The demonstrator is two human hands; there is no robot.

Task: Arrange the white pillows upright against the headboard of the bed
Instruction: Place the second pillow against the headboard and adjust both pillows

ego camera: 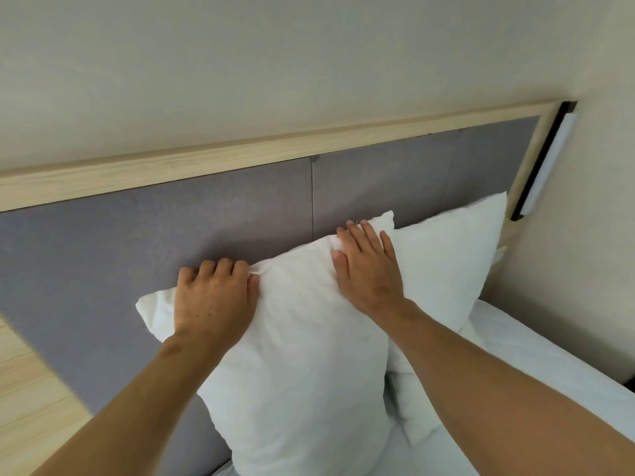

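Note:
A white pillow [299, 355] stands upright against the grey padded headboard [137, 235]. My left hand [213, 297] grips its top edge near the left corner, fingers curled over the fabric. My right hand [369, 266] lies flat on the pillow's top right corner, fingers spread, pressing on it. A second white pillow [453, 255] stands upright behind and to the right, leaning on the headboard near the wall, partly hidden by the first pillow and my right arm.
The headboard has a light wooden frame [240, 156] along its top. A wall lamp [549, 163] hangs at the right end. White bedding [549, 365] covers the mattress at the lower right. A wooden surface [27, 389] sits at the left.

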